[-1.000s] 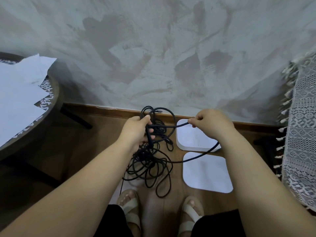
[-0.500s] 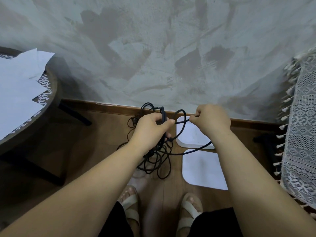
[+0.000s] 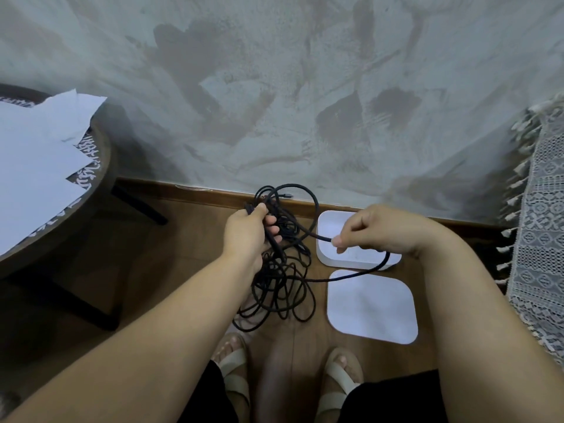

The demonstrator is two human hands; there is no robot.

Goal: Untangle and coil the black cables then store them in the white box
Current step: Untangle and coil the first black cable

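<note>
Left hand (image 3: 247, 236) grip clamped on the tangled black cables (image 3: 274, 288) hanging over the floor (image 3: 183, 254), right hand (image 3: 375, 230) pinching one strand above the white box (image 3: 331, 222) (lid (image 3: 372, 306) beside it); pulling that strand hard likely cinches the knots tighter.

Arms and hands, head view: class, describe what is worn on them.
The left hand and right hand are ungloved, with no ring, watch or bracelet showing. The forearms behind them are bare right to the frame's edge, with no sleeves.
</note>
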